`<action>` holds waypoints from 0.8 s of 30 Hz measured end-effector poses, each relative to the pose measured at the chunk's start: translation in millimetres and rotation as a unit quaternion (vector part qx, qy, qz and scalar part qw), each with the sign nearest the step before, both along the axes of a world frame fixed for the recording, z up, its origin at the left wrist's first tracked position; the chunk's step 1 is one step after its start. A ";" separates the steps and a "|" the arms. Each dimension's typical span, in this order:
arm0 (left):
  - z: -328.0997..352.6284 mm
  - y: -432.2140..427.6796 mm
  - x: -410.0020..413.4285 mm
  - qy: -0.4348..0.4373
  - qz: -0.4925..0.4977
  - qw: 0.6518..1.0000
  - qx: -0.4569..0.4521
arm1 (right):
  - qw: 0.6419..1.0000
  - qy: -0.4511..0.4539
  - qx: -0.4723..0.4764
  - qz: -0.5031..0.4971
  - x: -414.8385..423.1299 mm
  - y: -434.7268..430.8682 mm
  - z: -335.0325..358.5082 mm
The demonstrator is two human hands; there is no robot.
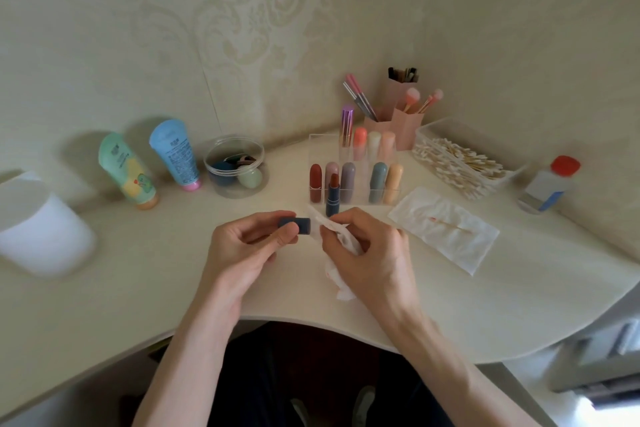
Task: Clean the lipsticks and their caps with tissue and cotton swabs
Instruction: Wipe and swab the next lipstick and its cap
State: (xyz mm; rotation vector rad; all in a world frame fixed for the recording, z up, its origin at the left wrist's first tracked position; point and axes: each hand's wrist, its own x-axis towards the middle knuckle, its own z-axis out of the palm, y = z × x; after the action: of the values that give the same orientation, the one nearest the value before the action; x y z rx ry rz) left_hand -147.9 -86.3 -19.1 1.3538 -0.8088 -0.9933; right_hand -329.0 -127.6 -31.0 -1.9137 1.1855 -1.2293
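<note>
Cleaning the dark blue cap [294, 221], just in front of the clear organiser [322, 149]. Gripping it with curled fingers of the left hand [242, 246]; pinching crumpled tissue [336, 274] at its open end with the right hand [367, 253]. Next, probably calling for twisting tissue inside. Leaving the uncapped lipstick [333, 198] standing just before the organiser. Cap interior not showing; tissue partly hiding under the right palm
</note>
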 end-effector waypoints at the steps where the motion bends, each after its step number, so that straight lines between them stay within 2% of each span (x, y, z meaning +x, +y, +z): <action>1: -0.3 -0.1 -0.1 0.003 -0.001 1.000 -0.003 | 1.000 -0.011 -0.017 -0.002 1.6 1.8 1.0; 5: 0.1 1.6 -1.5 0.012 0.002 1.000 -0.005 | 0.998 -0.052 -0.002 0.047 8.9 6.8 -1.6; 10: 3.3 4.4 1.5 0.034 0.005 0.999 -0.007 | 0.982 -0.078 0.087 0.150 3.2 4.6 -3.6; 14: 5.3 6.7 -1.2 0.024 -0.012 0.999 -0.018 | 0.971 -0.107 0.078 0.198 4.6 0.8 -2.3; 19: 3.1 7.4 -1.3 0.004 -0.025 0.999 -0.020 | 0.965 -0.155 0.124 0.169 7.6 -6.9 -9.2; 24: 1.8 7.2 1.1 -0.015 -0.041 0.999 -0.019 | 0.968 -0.131 0.124 0.174 7.3 -11.2 -12.7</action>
State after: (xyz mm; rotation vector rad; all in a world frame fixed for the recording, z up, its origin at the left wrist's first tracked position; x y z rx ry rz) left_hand -146.8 -79.0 -17.3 1.3141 -0.9091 -1.0185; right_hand -321.7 -138.7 -43.7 -1.6295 0.7828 -1.0485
